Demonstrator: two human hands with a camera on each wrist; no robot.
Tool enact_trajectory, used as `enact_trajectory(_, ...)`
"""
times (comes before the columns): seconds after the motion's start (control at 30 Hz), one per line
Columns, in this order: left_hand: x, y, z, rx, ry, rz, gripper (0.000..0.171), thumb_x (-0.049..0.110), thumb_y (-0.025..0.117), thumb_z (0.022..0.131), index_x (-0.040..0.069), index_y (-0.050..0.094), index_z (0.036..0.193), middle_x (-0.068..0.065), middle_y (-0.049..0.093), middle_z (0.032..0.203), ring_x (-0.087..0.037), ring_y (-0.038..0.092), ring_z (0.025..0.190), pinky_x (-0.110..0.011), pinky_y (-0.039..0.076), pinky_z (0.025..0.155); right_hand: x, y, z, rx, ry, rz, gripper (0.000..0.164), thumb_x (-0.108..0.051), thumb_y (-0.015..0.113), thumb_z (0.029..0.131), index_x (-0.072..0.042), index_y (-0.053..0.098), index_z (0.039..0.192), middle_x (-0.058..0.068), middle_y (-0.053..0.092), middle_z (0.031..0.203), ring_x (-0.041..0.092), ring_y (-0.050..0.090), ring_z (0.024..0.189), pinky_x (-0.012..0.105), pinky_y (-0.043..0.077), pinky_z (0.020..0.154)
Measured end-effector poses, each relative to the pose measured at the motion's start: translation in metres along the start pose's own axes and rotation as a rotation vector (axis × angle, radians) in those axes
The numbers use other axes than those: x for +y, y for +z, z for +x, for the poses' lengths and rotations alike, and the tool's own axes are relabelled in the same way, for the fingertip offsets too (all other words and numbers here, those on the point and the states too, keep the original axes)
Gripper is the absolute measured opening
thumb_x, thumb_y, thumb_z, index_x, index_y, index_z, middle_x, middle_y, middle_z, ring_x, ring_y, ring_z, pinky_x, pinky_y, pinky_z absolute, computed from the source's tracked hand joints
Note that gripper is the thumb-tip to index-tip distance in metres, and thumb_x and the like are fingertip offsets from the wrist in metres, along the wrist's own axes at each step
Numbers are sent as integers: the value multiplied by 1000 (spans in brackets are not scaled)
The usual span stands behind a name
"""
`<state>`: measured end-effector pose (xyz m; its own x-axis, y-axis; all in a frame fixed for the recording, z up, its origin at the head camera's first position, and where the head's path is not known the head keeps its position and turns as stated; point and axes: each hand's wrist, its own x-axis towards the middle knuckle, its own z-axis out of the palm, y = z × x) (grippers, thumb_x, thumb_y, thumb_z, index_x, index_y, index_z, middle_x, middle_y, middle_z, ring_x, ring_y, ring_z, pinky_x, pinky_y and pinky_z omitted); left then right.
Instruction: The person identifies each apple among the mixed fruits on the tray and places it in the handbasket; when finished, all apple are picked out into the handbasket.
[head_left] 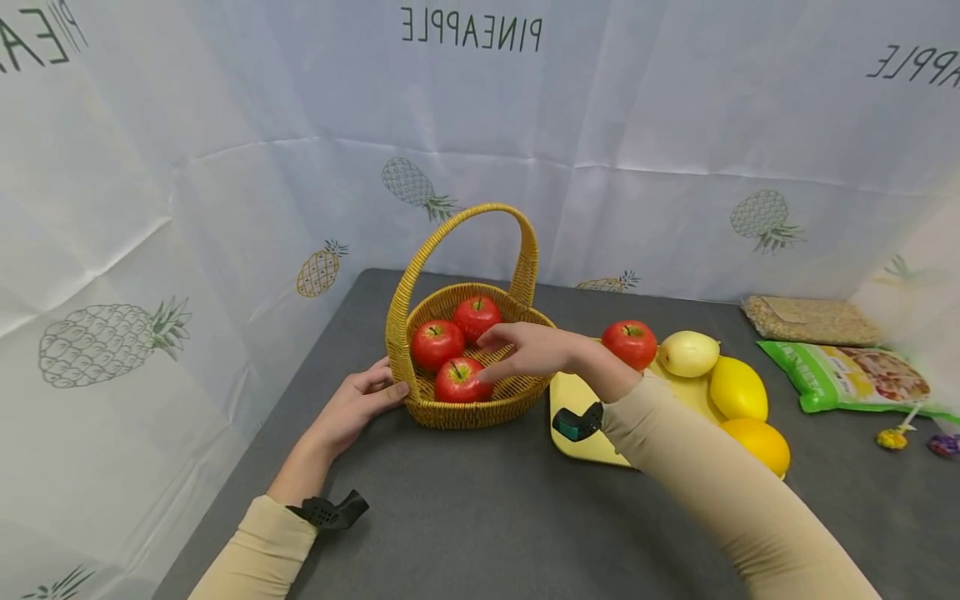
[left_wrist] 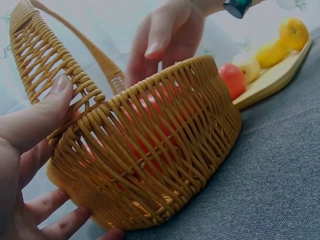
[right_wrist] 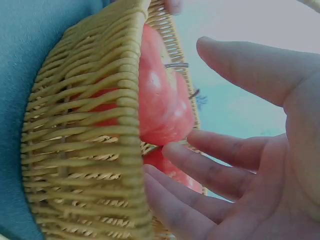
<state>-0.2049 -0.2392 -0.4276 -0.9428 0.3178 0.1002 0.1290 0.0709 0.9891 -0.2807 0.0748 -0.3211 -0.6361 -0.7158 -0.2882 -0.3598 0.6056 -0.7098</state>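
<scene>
A wicker basket (head_left: 450,414) with a tall handle holds three red apples: a rear apple (head_left: 477,317), a left apple (head_left: 437,345) and a front apple (head_left: 461,381). At the basket's left end, my left hand (head_left: 360,403) grips the side, thumb on the handle's base and fingers along the outer wall. My right hand (head_left: 536,347) reaches over the right part of the basket, thumb and fingers spread apart, holding nothing. In the right wrist view its fingertips (right_wrist: 175,150) are right by the apples, just over the rim.
Right of the basket lies a yellow tray (head_left: 592,448), partly hidden by my right forearm, with another red apple (head_left: 628,344), a pale yellow lemon-like fruit (head_left: 689,354), a yellow fruit (head_left: 738,389) and an orange (head_left: 759,444). Further right are a green bag (head_left: 862,379), a grain pack (head_left: 813,321) and lollipops (head_left: 892,439).
</scene>
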Motion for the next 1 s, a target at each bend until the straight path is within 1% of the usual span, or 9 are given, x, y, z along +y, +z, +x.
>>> enact_trajectory(0.07,0,0,0,-1,4,1,31,17,67,102,-6,69,122,-14,26,166,-32,12,155,-23,48,99,4,0,-8,16,-11,41,71,-39,73,95,-5,47,151,12,49,152,28,53,133,45,44,107)
enact_trajectory(0.13,-1,-1,0,-3,12,3,30,16,67,102,-6,69,122,-14,26,166,-32,12,155,-24,48,99,8,1,-16,39,-19,73,67,-39,73,96,-7,48,150,12,49,151,30,53,133,45,46,106)
enact_trajectory(0.3,-2,-2,0,-4,14,9,32,16,66,102,-7,68,124,-15,25,166,-33,11,155,-23,47,99,15,5,-35,144,-61,105,59,-37,72,97,-9,52,145,10,52,147,36,49,136,47,47,105)
enact_trajectory(0.43,-3,-2,0,-10,14,-6,34,16,65,103,-9,67,126,-15,24,166,-32,11,155,-24,48,99,21,7,-53,231,-103,125,55,-34,73,97,-12,53,144,5,54,144,36,49,136,48,45,107)
enact_trajectory(0.53,-3,-1,0,-12,19,-16,34,15,65,103,-10,66,126,-15,24,166,-32,11,155,-24,49,99,28,9,-64,292,-120,143,54,-34,73,97,-13,54,143,4,55,143,36,49,135,48,45,107)
enact_trajectory(0.7,-2,0,0,-7,20,-22,34,14,65,103,-11,66,124,-16,24,166,-33,10,155,-24,49,98,38,15,-75,405,-98,160,50,-33,75,97,-14,58,139,5,58,139,35,52,132,50,45,107)
enact_trajectory(0.87,-3,0,0,-11,21,-28,33,13,65,103,-11,66,125,-16,24,166,-33,11,155,-25,49,98,46,22,-83,526,-30,148,46,-37,75,96,-13,62,133,6,63,132,30,60,122,47,50,100)
enact_trajectory(1.0,-2,0,1,-10,22,-26,35,14,65,102,-11,65,126,-16,25,166,-33,12,155,-25,49,98,54,23,-89,603,21,188,46,-36,73,98,-10,61,133,9,61,133,27,61,119,46,52,96)
